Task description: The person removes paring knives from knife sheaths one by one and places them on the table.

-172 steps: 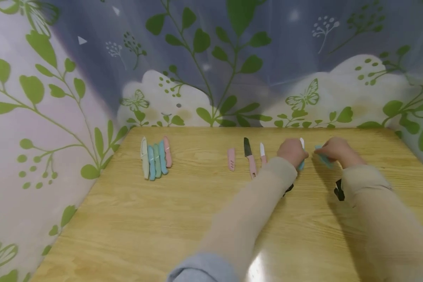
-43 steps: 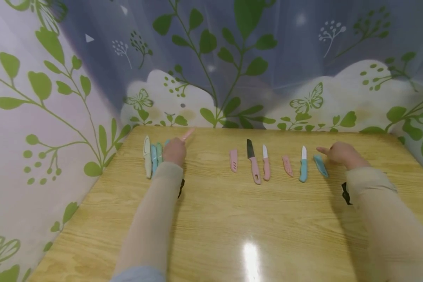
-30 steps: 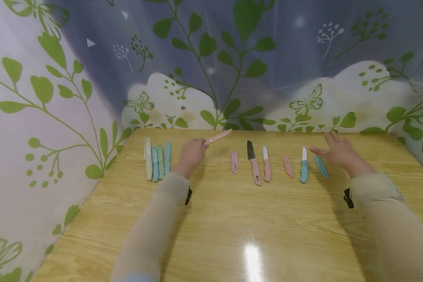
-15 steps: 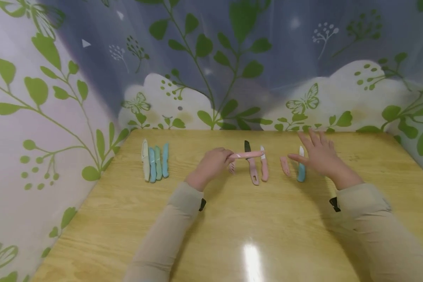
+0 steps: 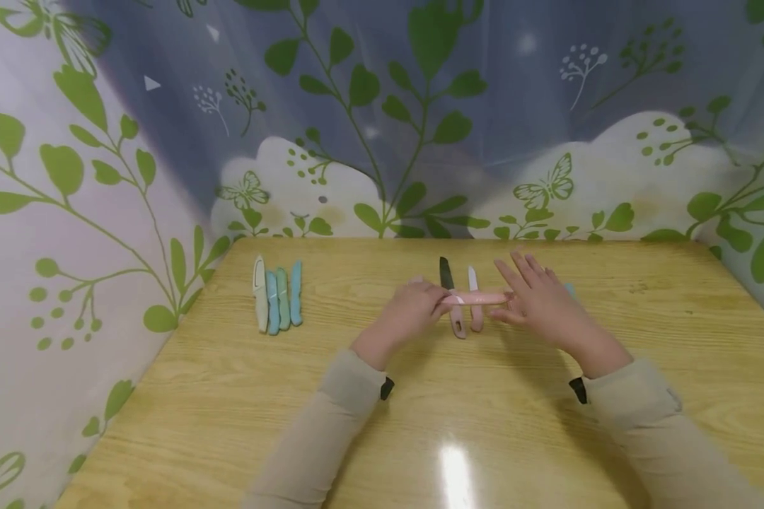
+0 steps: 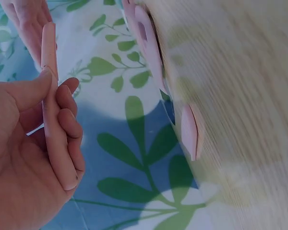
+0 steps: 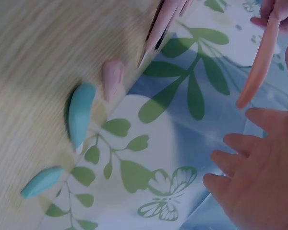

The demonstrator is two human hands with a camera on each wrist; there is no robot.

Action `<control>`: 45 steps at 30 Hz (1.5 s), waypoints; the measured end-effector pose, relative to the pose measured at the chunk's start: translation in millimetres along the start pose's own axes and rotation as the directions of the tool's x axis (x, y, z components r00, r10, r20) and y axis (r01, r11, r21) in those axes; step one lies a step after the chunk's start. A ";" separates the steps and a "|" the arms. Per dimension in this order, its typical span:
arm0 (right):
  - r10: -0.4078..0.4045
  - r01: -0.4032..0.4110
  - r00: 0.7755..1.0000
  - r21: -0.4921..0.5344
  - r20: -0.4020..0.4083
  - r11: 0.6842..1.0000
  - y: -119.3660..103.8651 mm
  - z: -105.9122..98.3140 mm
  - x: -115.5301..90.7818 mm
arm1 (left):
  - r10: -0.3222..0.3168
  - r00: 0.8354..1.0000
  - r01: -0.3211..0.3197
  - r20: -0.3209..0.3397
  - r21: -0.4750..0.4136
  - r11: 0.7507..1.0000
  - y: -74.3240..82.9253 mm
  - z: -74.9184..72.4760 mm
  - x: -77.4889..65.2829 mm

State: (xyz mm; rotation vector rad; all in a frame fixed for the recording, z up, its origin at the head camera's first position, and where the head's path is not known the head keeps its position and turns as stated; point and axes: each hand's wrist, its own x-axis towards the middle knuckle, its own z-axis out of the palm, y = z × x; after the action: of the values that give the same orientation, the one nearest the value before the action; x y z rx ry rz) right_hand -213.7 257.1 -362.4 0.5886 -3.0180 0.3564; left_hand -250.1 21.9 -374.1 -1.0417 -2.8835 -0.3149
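Note:
My left hand (image 5: 407,314) holds a pink sheathed knife (image 5: 484,298) level above the table, pointing right. In the left wrist view, the thumb presses against the knife (image 6: 57,139) and the fingers curl round it. My right hand (image 5: 550,304) is by the knife's far end with its fingers spread. The right wrist view has the knife tip (image 7: 242,101) close to the right fingertips, with a small gap. Under the held knife lie a pink knife with a black blade (image 5: 446,272) and a smaller pink one with a white blade (image 5: 473,279).
A row of sheathed knives lies left: cream (image 5: 261,304), blue (image 5: 273,311), green (image 5: 284,304), another blue (image 5: 296,297). The right wrist view shows a blue-handled knife (image 7: 80,112), a blue sheath (image 7: 42,182) and a pink sheath (image 7: 113,76). Another pink sheath (image 6: 190,132) lies on the table.
My left hand has taken the pink sheathed knife from the left row and carried it right. The right hand has left the blue sheath, spread its fingers and moved left towards the knife.

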 end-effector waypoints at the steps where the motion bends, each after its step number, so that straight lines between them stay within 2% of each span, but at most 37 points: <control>1: -0.018 0.018 1.000 -0.008 -0.004 1.000 -2.4 1.2 -1.0 | 0.001 1.000 -0.001 0.005 0.002 1.000 1.5 0.4 -0.6; 5: -0.078 0.077 0.997 -0.042 -0.024 0.996 -11.1 5.4 -3.6 | 0.000 1.000 0.001 0.020 -0.017 1.000 5.7 1.9 -3.5; 11: -0.166 0.158 0.983 -0.100 -0.081 0.982 -23.6 10.0 -7.3 | 0.014 1.000 -0.014 0.001 -0.069 0.998 9.4 2.6 -6.5; 15: -0.201 0.186 0.974 -0.134 -0.109 0.973 -28.7 16.0 -7.8 | 0.023 1.000 -0.022 0.013 -0.075 0.997 11.1 3.4 -7.6; 19: -0.188 0.179 0.977 -0.086 -0.105 0.980 -29.9 21.9 -6.1 | 0.030 0.999 -0.027 0.023 -0.089 0.996 11.7 4.4 -8.4; 23: -0.152 0.153 0.983 0.004 -0.101 0.988 -30.6 22.9 -4.8 | 0.062 0.998 -0.060 0.022 -0.077 0.995 11.6 4.7 -9.2; 26: -0.124 0.128 0.987 0.030 -0.103 0.991 -30.7 21.9 -4.4 | 0.083 0.996 -0.081 0.028 -0.068 0.994 12.5 3.6 -9.8; 32: -0.129 0.129 0.984 -0.004 -0.123 0.992 -30.8 22.0 -3.6 | 0.091 0.994 -0.087 0.053 -0.075 0.993 16.2 3.6 -10.7; 39: -0.117 0.115 0.985 -0.018 -0.127 0.993 -30.1 24.1 -3.1 | 0.127 0.989 -0.123 0.075 -0.052 0.991 21.0 4.7 -13.3; 45: -0.111 0.109 0.985 -0.024 -0.129 0.994 -29.8 23.7 -3.5 | 0.131 0.988 -0.129 0.081 -0.032 0.991 21.9 2.6 -13.2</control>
State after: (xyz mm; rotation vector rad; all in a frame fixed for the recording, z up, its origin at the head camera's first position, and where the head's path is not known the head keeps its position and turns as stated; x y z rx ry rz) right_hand -199.3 226.0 -379.3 0.6981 -2.8471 0.3484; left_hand -226.0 30.5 -374.5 -1.2701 -2.8714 -0.3101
